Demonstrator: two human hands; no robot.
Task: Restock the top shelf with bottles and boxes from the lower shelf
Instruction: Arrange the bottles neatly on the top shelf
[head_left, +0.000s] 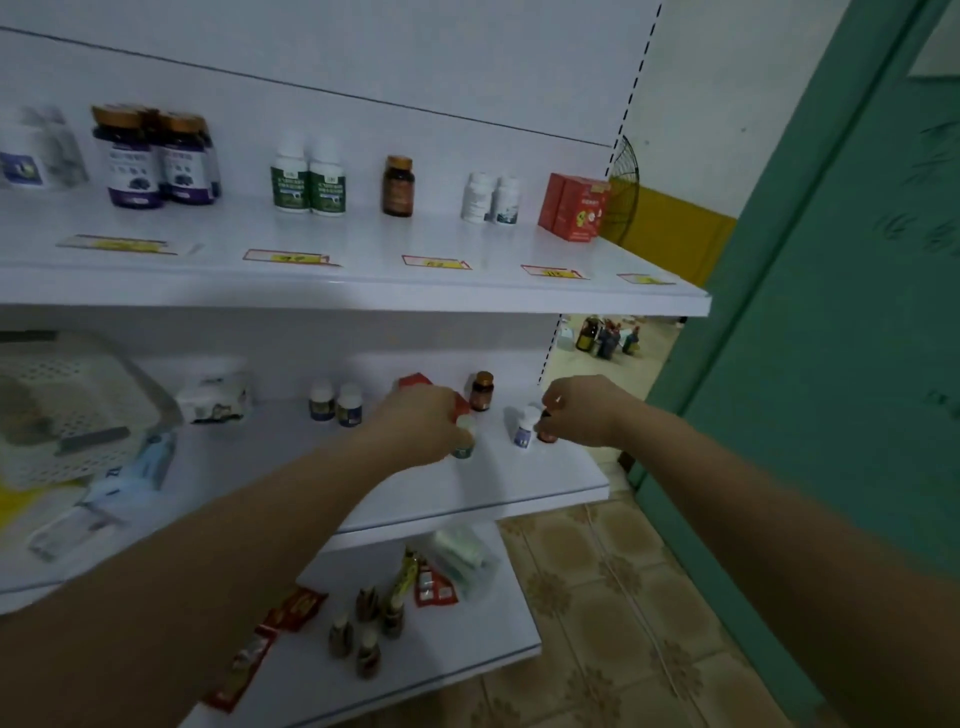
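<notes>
Left hand (421, 423) reaches onto the lower shelf (519, 483), fingers curled down around a small white bottle with a greenish label (464, 440); grip looks closed on it, bottle upright and touching the shelf. Right hand (584, 410) is just to the right, fingers pinched around a small dark-capped reddish bottle (545, 428), mostly hidden by the hand. Between the hands stands a white bottle with a purple label (525, 427), touching or just beside the right fingers, cannot tell which. Behind the left hand: a red box (415, 382), partly covered, and an amber bottle (481, 391) upright near the back wall. Left of the left hand, two small white-capped blue-label bottles (335, 404) side by side; farther left a white perforated basket (67, 405). Above both hands, the top shelf (363, 291) carries purple-label jars (156, 161), green-label white bottles (307, 179), one amber bottle (398, 186), two white bottles (491, 200), and red boxes (571, 208) at its right end. Yellow price tags (436, 262) lie along its front edge.
</notes>
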